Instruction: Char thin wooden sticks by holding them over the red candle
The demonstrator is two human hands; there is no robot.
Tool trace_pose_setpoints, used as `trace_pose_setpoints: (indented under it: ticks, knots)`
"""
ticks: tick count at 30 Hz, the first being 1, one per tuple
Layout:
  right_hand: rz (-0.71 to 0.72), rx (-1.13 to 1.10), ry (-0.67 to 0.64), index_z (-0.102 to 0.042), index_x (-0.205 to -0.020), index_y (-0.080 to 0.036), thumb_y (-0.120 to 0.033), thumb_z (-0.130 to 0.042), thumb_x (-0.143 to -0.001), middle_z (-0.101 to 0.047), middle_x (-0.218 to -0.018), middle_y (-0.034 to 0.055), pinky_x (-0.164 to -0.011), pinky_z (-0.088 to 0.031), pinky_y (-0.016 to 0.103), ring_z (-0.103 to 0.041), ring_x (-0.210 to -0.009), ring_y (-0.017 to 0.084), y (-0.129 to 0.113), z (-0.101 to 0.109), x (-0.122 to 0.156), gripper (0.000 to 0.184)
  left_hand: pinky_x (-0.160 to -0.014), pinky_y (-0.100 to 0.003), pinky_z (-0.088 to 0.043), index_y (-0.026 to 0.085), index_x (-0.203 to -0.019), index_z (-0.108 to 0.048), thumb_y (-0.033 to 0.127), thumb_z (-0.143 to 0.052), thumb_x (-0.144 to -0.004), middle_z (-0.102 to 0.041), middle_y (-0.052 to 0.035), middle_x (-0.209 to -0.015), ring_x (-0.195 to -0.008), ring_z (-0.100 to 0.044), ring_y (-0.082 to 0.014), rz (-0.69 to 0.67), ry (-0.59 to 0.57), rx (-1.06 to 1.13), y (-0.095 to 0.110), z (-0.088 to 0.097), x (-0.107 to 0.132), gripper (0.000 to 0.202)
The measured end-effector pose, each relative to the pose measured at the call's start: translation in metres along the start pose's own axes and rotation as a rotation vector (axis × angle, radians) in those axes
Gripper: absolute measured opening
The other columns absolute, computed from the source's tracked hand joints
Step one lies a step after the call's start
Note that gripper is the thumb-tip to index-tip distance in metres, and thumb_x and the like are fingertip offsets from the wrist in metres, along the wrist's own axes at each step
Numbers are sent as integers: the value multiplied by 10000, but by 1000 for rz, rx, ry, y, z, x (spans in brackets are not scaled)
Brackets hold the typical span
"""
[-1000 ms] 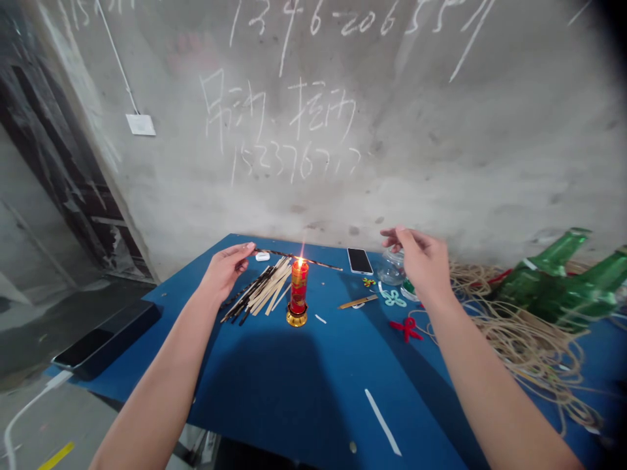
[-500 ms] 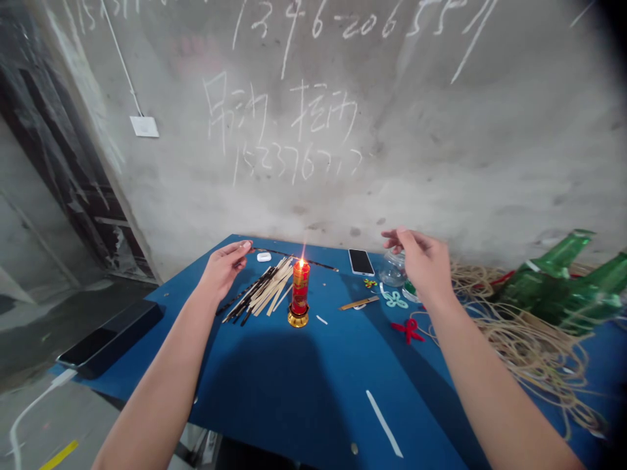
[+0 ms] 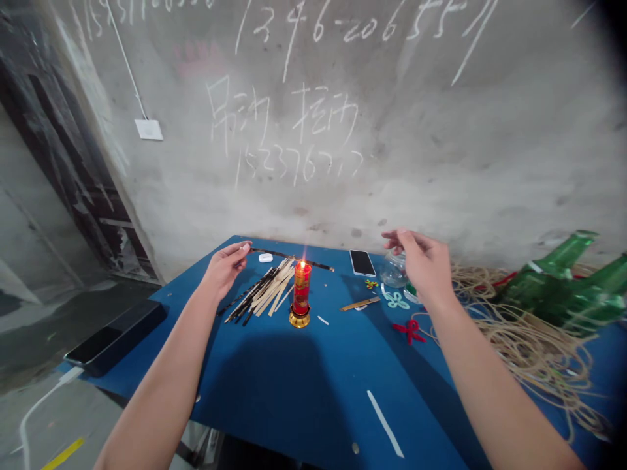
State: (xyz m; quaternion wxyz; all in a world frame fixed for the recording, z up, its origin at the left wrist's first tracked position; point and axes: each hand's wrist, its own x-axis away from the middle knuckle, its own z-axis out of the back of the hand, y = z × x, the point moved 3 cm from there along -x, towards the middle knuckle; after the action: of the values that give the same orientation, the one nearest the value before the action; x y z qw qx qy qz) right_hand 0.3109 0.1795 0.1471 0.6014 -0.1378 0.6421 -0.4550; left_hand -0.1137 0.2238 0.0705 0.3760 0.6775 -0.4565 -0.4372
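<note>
My left hand (image 3: 224, 269) pinches one end of a long thin dark strip (image 3: 289, 256) and holds it level over the flame of a lit red candle (image 3: 300, 292) on a gold base. A pile of wooden and blackened strips (image 3: 262, 292) lies just left of the candle on the blue table (image 3: 294, 385). My right hand (image 3: 422, 260) hovers at the right, fingers loosely curled, holding nothing, above a small glass jar (image 3: 390, 271).
A white phone (image 3: 362, 262), small knotted ornaments (image 3: 409, 330), a loose wooden strip (image 3: 359, 303) and a tangle of tan cord (image 3: 529, 339) lie at the right. Green glass bottles (image 3: 563, 281) rest at far right. A dark device (image 3: 115, 336) sits at the table's left edge.
The strip in my left hand has shifted slightly left over the flame. The view has tilted a little; the hands have hardly moved.
</note>
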Motion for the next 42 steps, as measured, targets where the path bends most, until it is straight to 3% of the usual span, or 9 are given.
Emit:
trace_pose_setpoints:
  ticks: [29, 42]
  knots:
    - [-10, 7, -1, -818, -924, -219, -550, -584, -942, -739, -804, 69, -723, -546, 342, -631, -717, 191, -6, 0, 2, 405, -467, -149, -396, 161, -969, -804, 316, -943, -625, -693, -54, -850, -549, -491, -39, 40, 43, 31, -1, 10, -4, 402]
    - [-6, 9, 10, -819, -915, -226, -523, -578, -952, -743, -797, 57, -704, -534, 323, -629, -710, 178, -3, 0, 1, 384, -473, -191, -391, 169, -986, -794, 329, -912, -657, -716, -75, -897, -546, -504, -59, 51, 42, 1, -4, 16, -7, 384]
